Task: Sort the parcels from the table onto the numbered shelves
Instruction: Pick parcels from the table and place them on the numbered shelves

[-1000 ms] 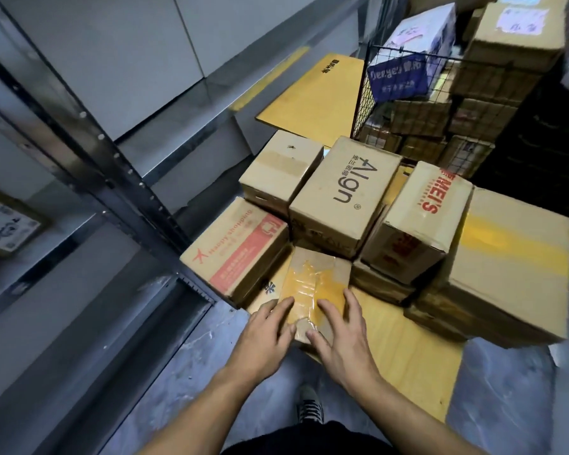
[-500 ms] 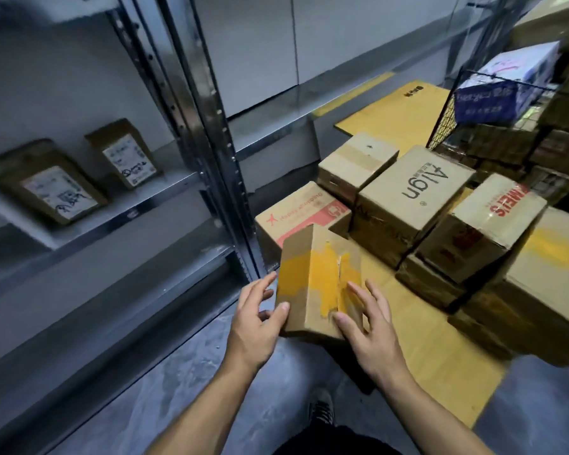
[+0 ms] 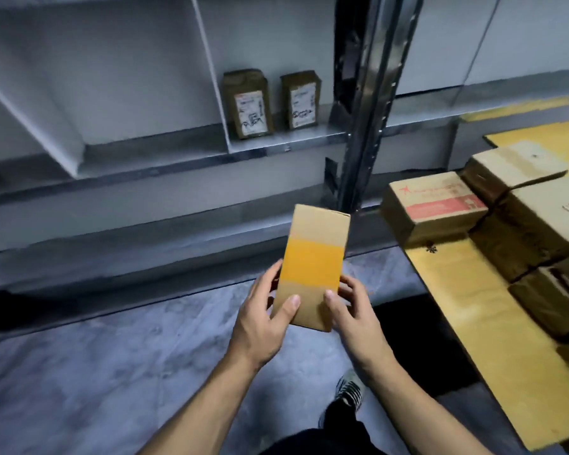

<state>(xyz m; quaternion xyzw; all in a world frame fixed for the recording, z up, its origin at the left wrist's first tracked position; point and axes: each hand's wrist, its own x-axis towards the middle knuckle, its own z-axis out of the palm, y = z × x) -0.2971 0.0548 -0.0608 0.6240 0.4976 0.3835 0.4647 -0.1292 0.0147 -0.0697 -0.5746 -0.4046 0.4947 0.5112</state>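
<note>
Parcel (image 3: 311,270) with yellow tape band held upright: left hand (image 3: 263,318), right hand (image 3: 350,311), fingers curled round its sides.

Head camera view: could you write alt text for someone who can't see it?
The person's left hand and right hand hold a small cardboard parcel with a yellow tape band above a grey floor. Ahead, a metal shelf carries two labelled brown parcels; at right, more boxes crowd a yellow-topped table.

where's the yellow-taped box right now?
Head view, centre: the yellow-taped box is held between the left hand and right hand, above the floor, left of the table.
</note>
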